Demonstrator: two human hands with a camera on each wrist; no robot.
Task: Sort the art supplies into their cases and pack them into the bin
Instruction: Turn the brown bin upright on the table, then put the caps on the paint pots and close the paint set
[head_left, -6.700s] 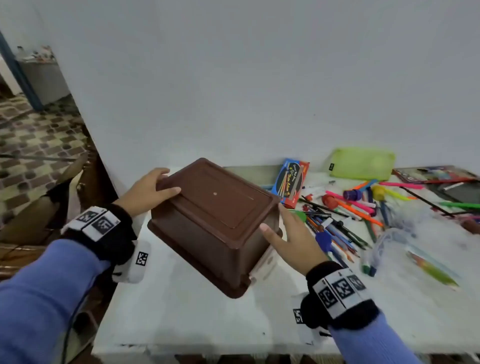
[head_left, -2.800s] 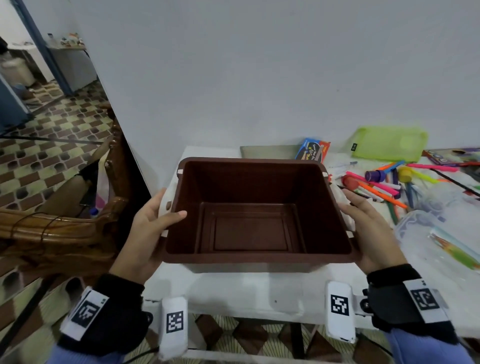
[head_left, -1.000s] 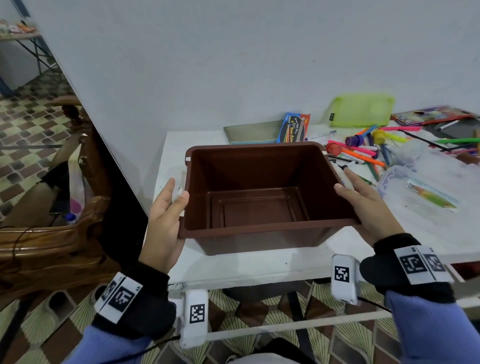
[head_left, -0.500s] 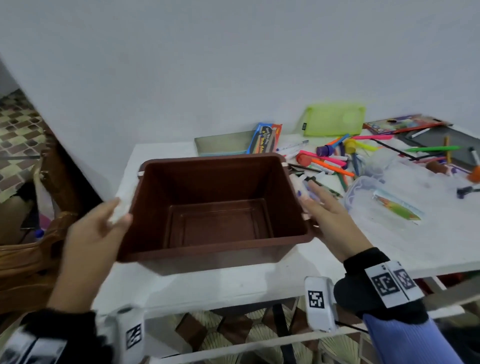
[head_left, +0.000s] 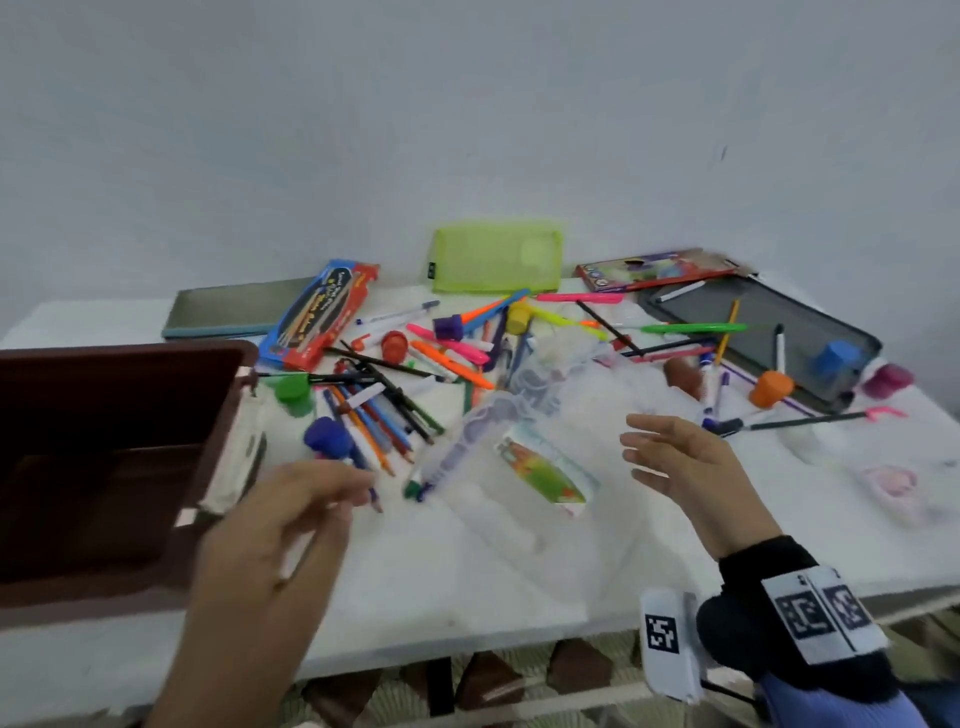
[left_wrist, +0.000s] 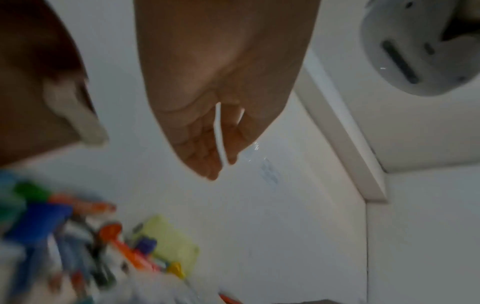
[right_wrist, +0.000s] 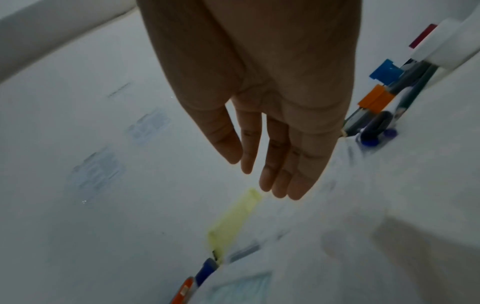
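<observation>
Right hand fingers loosely spread, empty, above clear plastic pouch. Left hand relaxed, half-curled, empty, beside brown bin at table's left. Pouch probably light, floppy, slick: pinch edge. Loose markers and pencils mid-table roll; gather in bundles.

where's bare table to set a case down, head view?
Free: the near strip of the white table between the brown bin and the right hand, in front of the clear pouch. Crowded: middle, with the pen pile, back to the green pouch; right end around the black case.
</observation>
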